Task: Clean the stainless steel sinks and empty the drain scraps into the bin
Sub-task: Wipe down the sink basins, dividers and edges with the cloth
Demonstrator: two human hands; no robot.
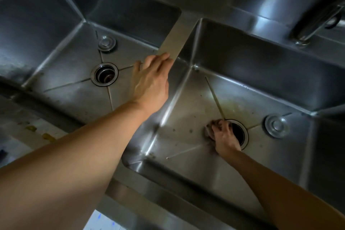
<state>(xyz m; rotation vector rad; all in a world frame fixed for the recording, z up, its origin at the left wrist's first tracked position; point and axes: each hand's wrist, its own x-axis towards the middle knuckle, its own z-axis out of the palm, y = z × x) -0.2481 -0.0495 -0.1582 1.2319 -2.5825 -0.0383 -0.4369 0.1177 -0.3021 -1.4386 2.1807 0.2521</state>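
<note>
The right hand [223,135] curls its fingers around a dark, crumpled scouring pad [209,130], pressing it to the floor of the right stainless steel sink [186,117] at the edge of its round open drain [239,133]. The left hand [151,78], fingers straight, rests on the flat steel divider [174,37] between the basins. Scrubbing seems under way; next likely comes working around the drain rim and the yellowish stain [235,106]. The left sink's drain [104,74] seems to hold scraps.

Two bare forearms, no sleeves in view, left hand [150,80] and right hand [225,137] ungloved, wrists unadorned
</note>
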